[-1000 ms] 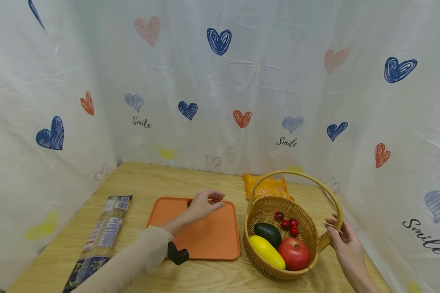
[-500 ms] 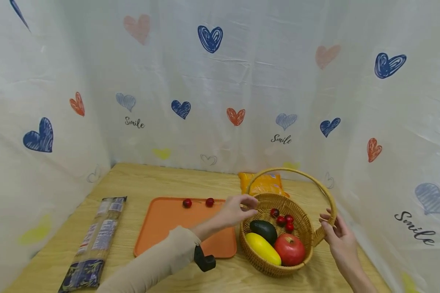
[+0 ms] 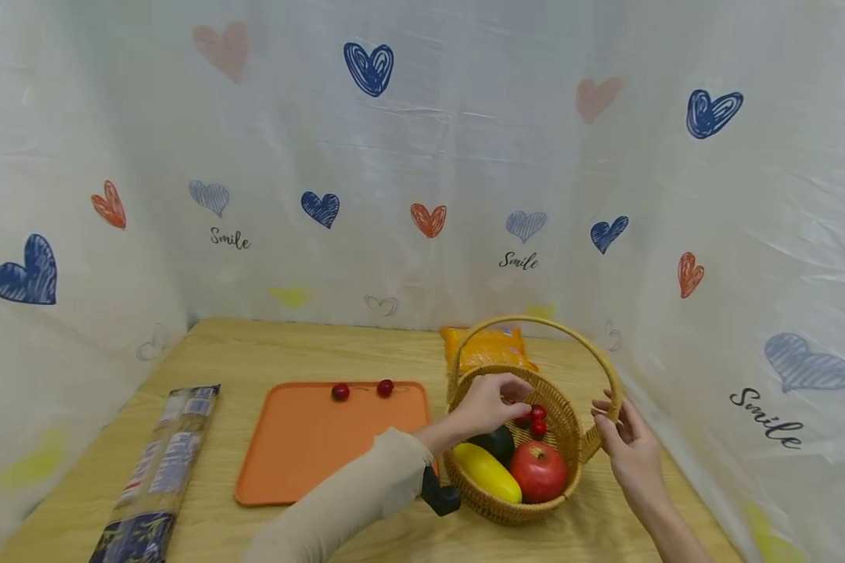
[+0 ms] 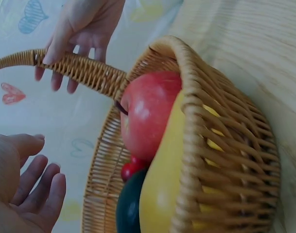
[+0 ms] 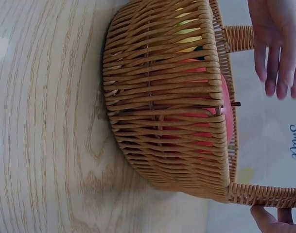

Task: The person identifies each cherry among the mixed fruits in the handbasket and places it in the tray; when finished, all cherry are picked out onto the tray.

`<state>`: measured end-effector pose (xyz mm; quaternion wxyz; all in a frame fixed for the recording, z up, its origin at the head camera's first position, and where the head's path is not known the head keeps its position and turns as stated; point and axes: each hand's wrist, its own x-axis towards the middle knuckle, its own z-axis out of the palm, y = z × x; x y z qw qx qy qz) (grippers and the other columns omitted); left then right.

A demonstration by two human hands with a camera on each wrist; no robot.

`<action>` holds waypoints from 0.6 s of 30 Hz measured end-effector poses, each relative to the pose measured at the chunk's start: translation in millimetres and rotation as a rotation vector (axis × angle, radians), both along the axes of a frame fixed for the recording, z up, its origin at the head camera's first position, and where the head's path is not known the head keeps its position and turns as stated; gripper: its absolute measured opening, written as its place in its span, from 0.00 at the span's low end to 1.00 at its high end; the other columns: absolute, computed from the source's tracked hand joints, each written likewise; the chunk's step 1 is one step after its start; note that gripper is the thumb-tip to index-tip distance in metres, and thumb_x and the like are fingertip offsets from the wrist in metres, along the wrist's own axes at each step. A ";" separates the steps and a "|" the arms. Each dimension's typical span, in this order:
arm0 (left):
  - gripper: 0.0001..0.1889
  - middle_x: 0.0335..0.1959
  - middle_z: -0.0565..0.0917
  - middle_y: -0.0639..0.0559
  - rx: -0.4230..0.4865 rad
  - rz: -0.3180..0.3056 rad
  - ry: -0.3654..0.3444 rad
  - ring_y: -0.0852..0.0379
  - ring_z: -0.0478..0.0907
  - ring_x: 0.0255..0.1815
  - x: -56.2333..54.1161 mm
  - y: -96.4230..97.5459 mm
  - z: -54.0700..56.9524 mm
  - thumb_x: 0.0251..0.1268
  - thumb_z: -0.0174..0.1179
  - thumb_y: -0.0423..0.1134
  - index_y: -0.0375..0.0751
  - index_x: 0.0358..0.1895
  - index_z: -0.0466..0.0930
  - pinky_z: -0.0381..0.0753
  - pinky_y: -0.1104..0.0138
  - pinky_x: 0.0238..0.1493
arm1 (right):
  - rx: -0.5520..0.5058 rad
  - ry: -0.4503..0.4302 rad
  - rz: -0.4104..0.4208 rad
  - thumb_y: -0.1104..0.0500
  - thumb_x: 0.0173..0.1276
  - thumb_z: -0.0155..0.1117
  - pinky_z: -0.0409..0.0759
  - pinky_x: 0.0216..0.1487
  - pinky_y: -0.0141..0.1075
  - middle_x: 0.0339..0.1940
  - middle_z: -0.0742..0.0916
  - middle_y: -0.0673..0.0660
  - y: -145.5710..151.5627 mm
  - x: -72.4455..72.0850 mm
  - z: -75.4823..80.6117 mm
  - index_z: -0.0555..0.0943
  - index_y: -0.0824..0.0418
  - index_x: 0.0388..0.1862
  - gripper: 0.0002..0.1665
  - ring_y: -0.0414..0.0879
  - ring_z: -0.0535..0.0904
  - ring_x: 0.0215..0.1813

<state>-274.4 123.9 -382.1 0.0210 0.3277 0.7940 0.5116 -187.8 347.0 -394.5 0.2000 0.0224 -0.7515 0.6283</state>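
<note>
The left hand (image 3: 491, 400) hung above the wicker basket (image 3: 500, 512) — fingers parted, loosely curved, holding nothing. The right hand (image 3: 634, 450) had its fingers curled around the basket's handle (image 4: 96, 75). Inside the basket lay red cherries (image 3: 538, 428); left of it, two more cherries (image 3: 385, 388) lay on an orange tray (image 3: 331, 446).

Toward the right edge of a yellowish wood-grained table (image 3: 225, 360), a tan woven basket (image 3: 496, 512) holds a red fruit (image 3: 538, 473), a yellow fruit (image 3: 488, 473), a dark green fruit (image 3: 498, 446) and red cherries (image 3: 538, 427). A plain orange tray (image 3: 317, 446) has two dark red cherries (image 3: 341, 392) at its far edge. Beyond the table's far edge, a white curtain (image 3: 422, 141) bears blue, red, pink and yellow hearts (image 3: 369, 70).
</note>
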 end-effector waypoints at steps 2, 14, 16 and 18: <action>0.12 0.41 0.84 0.53 -0.001 0.006 -0.004 0.69 0.77 0.38 -3.0 5.4 -0.4 0.61 0.65 0.37 0.42 0.48 0.82 0.75 0.76 0.40 | 0.009 0.002 0.005 0.61 0.72 0.54 0.77 0.42 0.25 0.50 0.79 0.45 -1.7 -2.1 1.5 0.67 0.57 0.66 0.24 0.31 0.75 0.52; 0.13 0.40 0.84 0.51 -0.006 0.098 -0.117 0.66 0.78 0.37 -14.5 36.4 -10.4 0.59 0.66 0.37 0.39 0.47 0.82 0.76 0.73 0.38 | 0.014 0.004 -0.004 0.62 0.72 0.55 0.77 0.42 0.25 0.48 0.80 0.41 -3.4 0.1 -2.2 0.67 0.59 0.65 0.23 0.32 0.75 0.51; 0.13 0.38 0.83 0.52 0.003 0.129 -0.151 0.64 0.78 0.37 -16.1 41.9 -14.6 0.59 0.66 0.36 0.39 0.46 0.83 0.76 0.72 0.38 | 0.010 0.007 -0.008 0.62 0.72 0.54 0.77 0.42 0.25 0.48 0.80 0.42 -2.5 0.3 -2.2 0.67 0.59 0.65 0.23 0.32 0.75 0.51; 0.12 0.36 0.83 0.53 0.014 0.163 -0.188 0.63 0.78 0.36 -17.7 47.8 -18.8 0.58 0.67 0.35 0.38 0.45 0.83 0.77 0.71 0.37 | 0.016 0.010 -0.014 0.62 0.72 0.54 0.77 0.42 0.25 0.48 0.80 0.42 -1.4 -0.2 -1.4 0.67 0.58 0.65 0.23 0.32 0.75 0.51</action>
